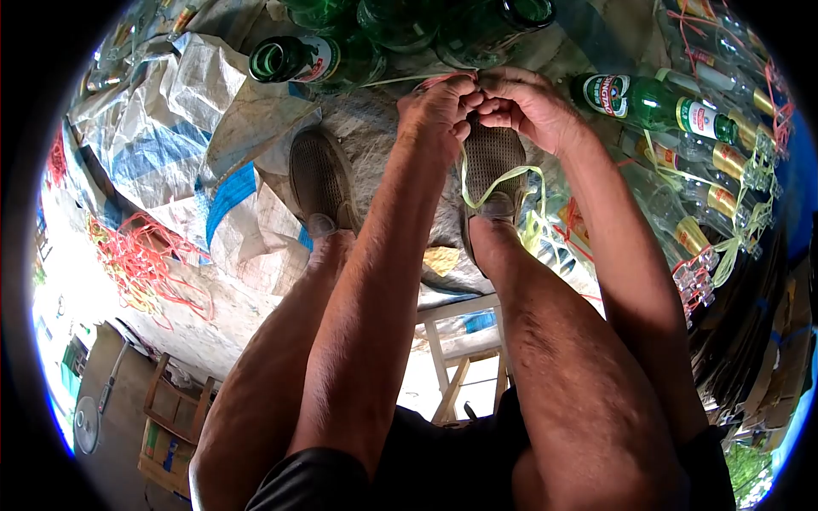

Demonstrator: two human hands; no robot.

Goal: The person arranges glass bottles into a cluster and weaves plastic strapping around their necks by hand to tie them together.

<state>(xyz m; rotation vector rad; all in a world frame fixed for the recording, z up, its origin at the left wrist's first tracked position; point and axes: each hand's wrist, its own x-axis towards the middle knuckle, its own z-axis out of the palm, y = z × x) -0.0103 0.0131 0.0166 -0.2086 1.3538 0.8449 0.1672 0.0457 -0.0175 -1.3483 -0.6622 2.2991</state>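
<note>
Both hands at work here, up near twelve o'clock in the view, thumbs and fingertips drawn together. The left hand (440, 111) is curled tight on a yellow-green strip (515, 172), which drops from its underside. The right hand (528, 106) meets it fingertip to fingertip, fingers bent in a pinch; whether it grips the strip too, I cannot tell!

Taking the hands as our clock centre now: a scrap of pink twine (443, 80) shows right at the left knuckles. At six o'clock, directly below, sits the right shoe (498, 153), and look, the strip loops right across it, a snag within easy reach. The left shoe (319, 175) is at eight.

Green bottles crowd the far side: one at ten o'clock (319, 64), neck pointing left, another at twelve (486, 34), hemming the hands in. Over at three, a labelled green bottle (652, 104) lies on its side, with clear gold-necked bottles (711, 198) packed toward four, bound in twine.

Farther out at nine, a crumpled sack (166, 119); at eight, a tangle of red twine (141, 260). A wooden stool (175, 409) stands between seven and eight, and stacked cardboard (771, 341) fills four o'clock, out at the edge.
</note>
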